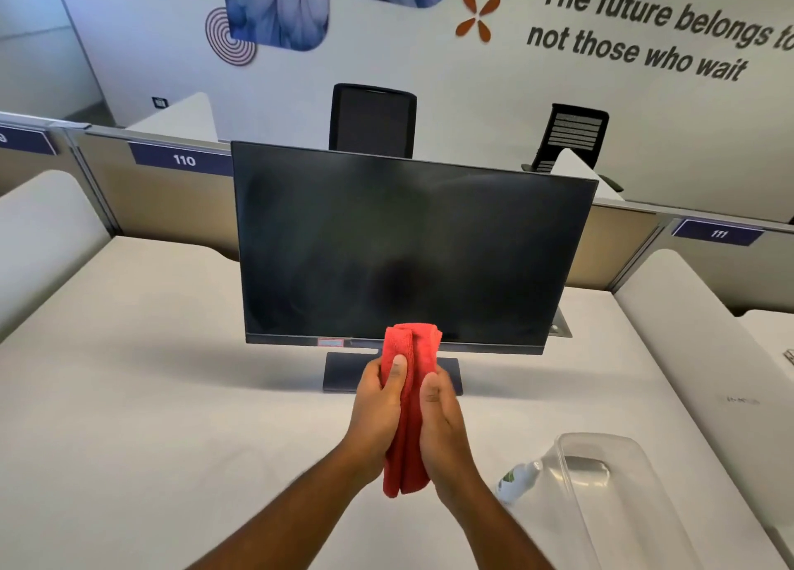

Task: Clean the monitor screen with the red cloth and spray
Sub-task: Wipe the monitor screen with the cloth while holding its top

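— Two hands, our left hand (380,402) and right hand (442,423), each grip closed on the folded red cloth (410,350), just before the dark monitor screen (404,247).

— Risks?

— We left the spray bottle (517,479) lying on the tabletop (150,397); wiping dry may smear.

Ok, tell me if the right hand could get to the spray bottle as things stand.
Probably yes, but not freely: the right hand is pressed on the red cloth with the left hand. The spray bottle lies just to its right, beside the clear tub, nothing between.
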`<state>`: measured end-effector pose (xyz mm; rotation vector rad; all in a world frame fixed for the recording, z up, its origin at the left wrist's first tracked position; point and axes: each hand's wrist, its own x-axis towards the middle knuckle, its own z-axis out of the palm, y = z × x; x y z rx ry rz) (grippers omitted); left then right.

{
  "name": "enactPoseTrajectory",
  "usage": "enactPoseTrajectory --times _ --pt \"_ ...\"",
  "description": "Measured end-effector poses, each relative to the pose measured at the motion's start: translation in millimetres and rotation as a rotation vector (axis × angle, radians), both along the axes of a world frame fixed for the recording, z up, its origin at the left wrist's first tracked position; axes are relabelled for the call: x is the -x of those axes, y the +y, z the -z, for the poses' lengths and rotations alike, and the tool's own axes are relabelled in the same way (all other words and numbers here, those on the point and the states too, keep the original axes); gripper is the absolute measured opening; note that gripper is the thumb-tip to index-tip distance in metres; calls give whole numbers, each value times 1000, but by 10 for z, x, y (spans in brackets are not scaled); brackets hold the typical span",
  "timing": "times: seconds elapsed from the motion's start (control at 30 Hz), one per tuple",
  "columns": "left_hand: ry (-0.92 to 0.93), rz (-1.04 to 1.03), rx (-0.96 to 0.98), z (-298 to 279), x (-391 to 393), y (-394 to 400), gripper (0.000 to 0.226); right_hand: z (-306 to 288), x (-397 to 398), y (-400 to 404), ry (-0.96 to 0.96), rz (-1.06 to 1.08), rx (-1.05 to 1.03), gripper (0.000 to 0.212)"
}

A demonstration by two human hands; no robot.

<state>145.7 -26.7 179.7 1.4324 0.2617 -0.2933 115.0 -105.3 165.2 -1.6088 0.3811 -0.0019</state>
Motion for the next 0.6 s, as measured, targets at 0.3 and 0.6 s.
enactPoseTrajectory --times 0.3,0.6 --pt "146 111 156 -94 -194 144 50 -49 -176 -31 -39 -53 89 21" --pt "-692 -57 -477 -622 -811 669 31 -484 -804 -223 -437 145 368 83"
